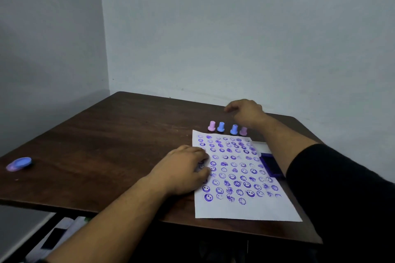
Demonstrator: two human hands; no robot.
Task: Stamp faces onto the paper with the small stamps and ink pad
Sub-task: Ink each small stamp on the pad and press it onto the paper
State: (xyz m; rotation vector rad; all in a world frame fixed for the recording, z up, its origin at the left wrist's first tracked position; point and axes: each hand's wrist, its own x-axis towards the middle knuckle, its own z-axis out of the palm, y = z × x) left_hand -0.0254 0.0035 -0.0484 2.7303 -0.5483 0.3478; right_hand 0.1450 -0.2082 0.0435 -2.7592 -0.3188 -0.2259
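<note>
A white paper lies on the dark wooden table, covered with several rows of purple stamped faces. My left hand rests flat on the paper's left edge, fingers slightly apart, holding nothing. Behind the paper stands a row of small stamps: pink, blue, blue and pink. My right hand hovers just behind and above the two right stamps, fingers loosely curled down; I see nothing held in it. The dark blue ink pad lies at the paper's right edge, partly hidden by my right forearm.
A round blue and purple lid lies near the table's left edge. Grey walls meet in a corner behind the table. Under the table's front edge on the left, some light items show on the floor.
</note>
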